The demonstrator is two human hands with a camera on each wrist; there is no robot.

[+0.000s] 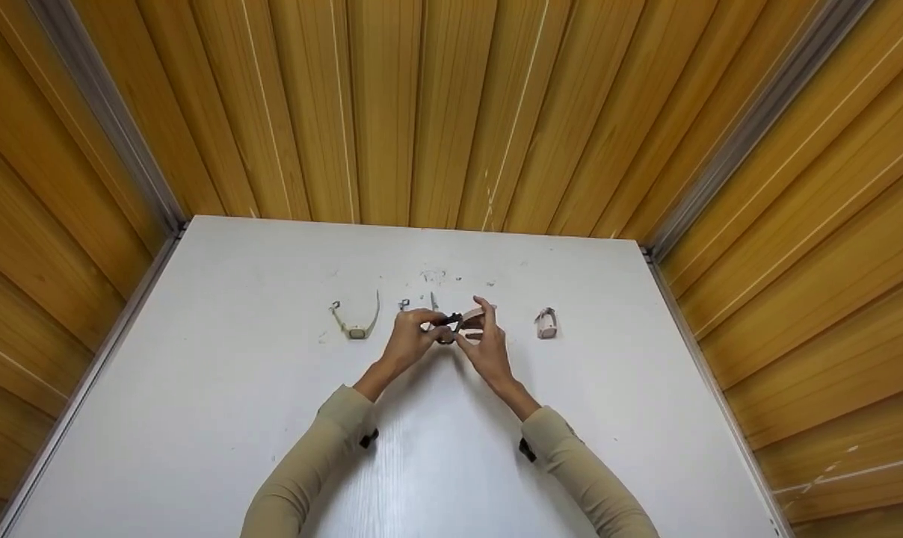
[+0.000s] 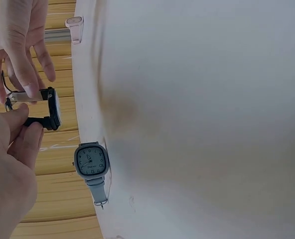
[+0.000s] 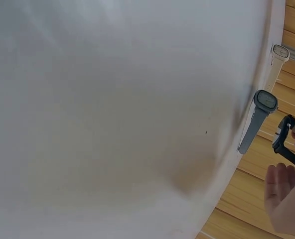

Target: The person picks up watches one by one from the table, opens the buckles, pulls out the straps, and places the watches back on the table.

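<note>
Remotely, I see the left hand [image 1: 407, 340] and right hand [image 1: 490, 350] pinching the black wristwatch [image 2: 53, 110] by its strap, above the worktop [image 1: 197, 418] towards its far edge, apparently steadying the loop.

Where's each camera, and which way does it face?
Head: worn there, facing forward and down at the white table; left hand, right hand and sleeves show.
Left wrist: worn there, facing table and black watch; both hands show.
Right wrist: worn there, facing likewise; parts of both hands show.
Both wrist views share the black watch and grey watch.
</note>
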